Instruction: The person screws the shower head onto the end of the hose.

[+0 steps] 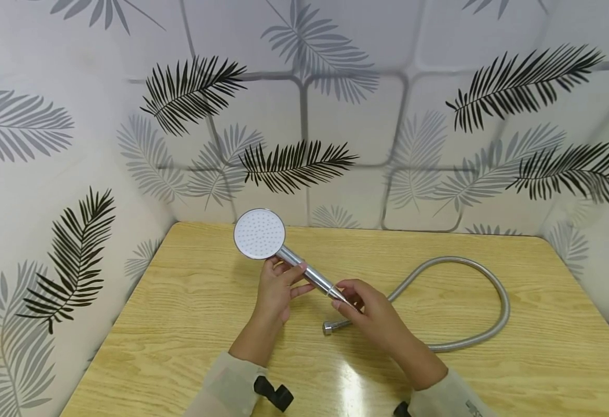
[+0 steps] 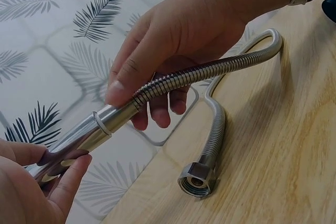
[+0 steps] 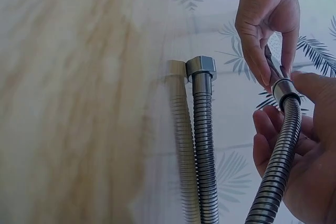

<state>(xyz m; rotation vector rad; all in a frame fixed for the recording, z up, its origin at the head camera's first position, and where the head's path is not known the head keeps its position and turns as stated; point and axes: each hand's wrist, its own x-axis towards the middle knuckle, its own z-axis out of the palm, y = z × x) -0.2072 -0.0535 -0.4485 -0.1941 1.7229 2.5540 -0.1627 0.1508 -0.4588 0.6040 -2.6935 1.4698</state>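
A hand shower (image 1: 259, 234) with a round white spray face and a chrome handle (image 1: 309, 272) is held up over the table, its face turned to the head camera. My left hand (image 1: 275, 289) grips the handle between thumb and fingers. At the handle's lower end, my right hand (image 1: 374, 315) pinches the smooth conical end fitting (image 2: 122, 116) of a ribbed metal shower hose (image 1: 504, 307). That fitting meets the handle in line, with a bright ring at the joint. The hose loops away to the right, and its other end, a hexagonal nut (image 2: 195, 179), lies with its opening showing.
A pale wooden table (image 1: 179, 324) fills the lower part of the head view. Behind it and at the sides stand light walls (image 1: 346, 127) patterned with leaves. A black strap piece (image 1: 274, 394) sits at the left sleeve.
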